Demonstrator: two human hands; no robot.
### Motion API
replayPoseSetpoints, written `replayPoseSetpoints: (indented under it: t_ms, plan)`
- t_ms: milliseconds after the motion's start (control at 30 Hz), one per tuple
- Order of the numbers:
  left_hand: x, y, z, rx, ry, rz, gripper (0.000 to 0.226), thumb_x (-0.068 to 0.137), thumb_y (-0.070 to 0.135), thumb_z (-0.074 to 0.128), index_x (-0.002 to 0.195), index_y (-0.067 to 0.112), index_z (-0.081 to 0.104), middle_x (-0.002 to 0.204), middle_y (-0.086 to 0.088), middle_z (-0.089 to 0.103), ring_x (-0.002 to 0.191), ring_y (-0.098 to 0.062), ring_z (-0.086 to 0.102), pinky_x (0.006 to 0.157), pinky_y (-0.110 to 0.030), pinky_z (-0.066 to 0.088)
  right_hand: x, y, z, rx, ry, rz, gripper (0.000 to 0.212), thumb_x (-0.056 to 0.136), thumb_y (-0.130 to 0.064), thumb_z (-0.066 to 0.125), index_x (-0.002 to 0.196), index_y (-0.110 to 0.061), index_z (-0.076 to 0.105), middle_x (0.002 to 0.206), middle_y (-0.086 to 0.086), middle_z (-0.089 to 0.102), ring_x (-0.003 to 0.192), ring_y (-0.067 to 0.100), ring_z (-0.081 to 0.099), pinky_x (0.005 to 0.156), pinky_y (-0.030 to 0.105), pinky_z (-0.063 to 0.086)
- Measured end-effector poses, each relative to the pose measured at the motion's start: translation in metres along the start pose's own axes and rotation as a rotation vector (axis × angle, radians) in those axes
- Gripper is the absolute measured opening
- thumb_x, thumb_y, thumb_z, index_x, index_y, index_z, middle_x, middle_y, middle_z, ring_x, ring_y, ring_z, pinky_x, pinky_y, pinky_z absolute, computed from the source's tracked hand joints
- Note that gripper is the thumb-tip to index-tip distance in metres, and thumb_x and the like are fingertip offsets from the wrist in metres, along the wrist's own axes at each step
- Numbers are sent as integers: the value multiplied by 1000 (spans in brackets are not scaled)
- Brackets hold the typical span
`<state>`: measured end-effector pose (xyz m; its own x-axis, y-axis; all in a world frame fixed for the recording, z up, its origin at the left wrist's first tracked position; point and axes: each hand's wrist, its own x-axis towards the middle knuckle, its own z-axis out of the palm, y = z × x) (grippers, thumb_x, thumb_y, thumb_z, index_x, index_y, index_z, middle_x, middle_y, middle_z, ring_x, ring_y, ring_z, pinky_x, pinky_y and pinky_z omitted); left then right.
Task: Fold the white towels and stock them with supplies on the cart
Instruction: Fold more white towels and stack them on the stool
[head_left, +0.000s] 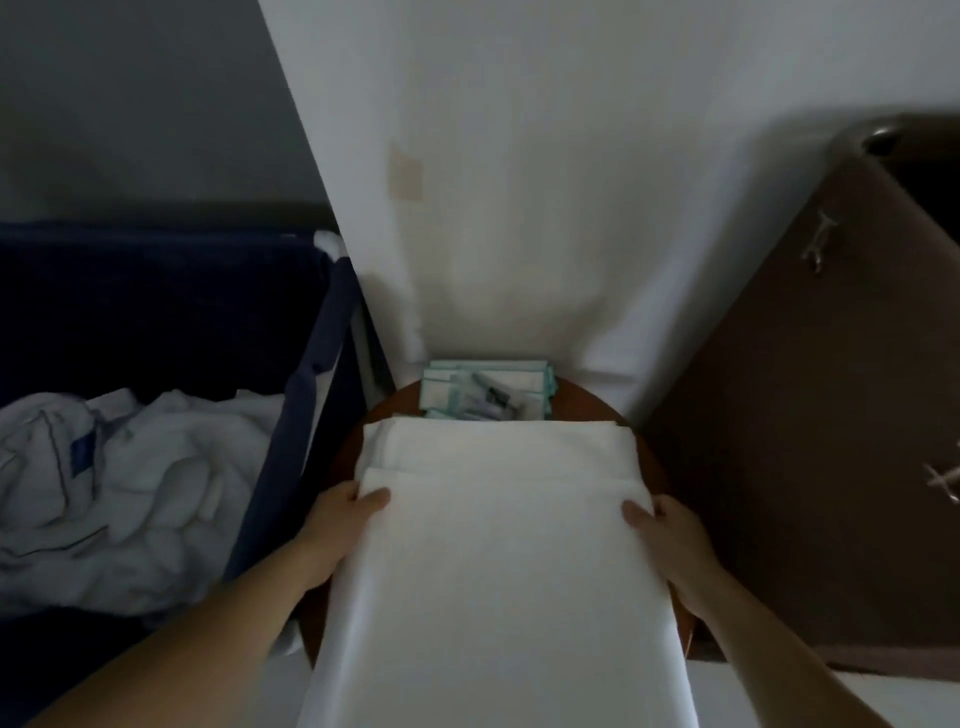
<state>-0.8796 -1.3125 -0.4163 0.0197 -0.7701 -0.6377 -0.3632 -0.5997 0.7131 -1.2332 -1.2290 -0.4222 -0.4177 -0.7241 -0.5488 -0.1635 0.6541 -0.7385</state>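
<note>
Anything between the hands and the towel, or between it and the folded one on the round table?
Nothing visible. Left hand and right hand grip the towel by its edges; its far end lies over the folded towel on the round table. Supplies sit behind, clear.

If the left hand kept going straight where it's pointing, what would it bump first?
Likely the lower towel layer, just past the white towel that the left hand grips; depth is unclear.

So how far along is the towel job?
Done: a folded towel lies on the round brown top, supplies behind it. In hand: left hand and right hand grip a second towel, partly hanging off the near edge. Left: crumpled white linen in the blue bin.
</note>
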Motion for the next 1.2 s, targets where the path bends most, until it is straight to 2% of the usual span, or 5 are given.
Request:
replayPoseSetpoints:
  t_ms: [367,533,667,900,1200]
  plan:
    - [8,46,-18,12,212,194,29,97,48,52,97,22,66,84,-2,72,78,-22,68,67,-35,52,18,-59,-26,133,88,-140,12,91,-31,67,91,-20,68,86,4,72,82,30,69,75,50,56]
    - [69,49,5,163,142,98,34,101,32,51,126,10,55,115,-10,62,98,-26,59,81,-37,47,77,-52,6,-16,81,-34,24,94,-29,63,112,-12,62,91,0,61,80,16,59,64,34,50]
    - [70,23,16,-3,171,79,47,96,25,61,139,12,46,123,-7,59,96,-19,59,74,-30,47,70,-18,14,-4,171,26,34,91,-34,67,119,-19,56,91,-12,54,78,7,54,56,26,38]
    - [9,-37,10,5,211,-15,77,88,41,70,149,11,35,135,-9,55,101,-20,55,84,-32,45,-8,15,0,-19,72,91,35,84,-33,76,109,-13,61,102,3,67,91,24,68,85,46,57]
    - [-86,-123,1,82,185,-48,56,83,40,76,123,5,60,114,-10,67,92,-26,64,74,-34,49,-114,89,-15,-161,49,119,23,82,-40,76,80,-18,70,85,2,72,79,23,69,80,44,59]
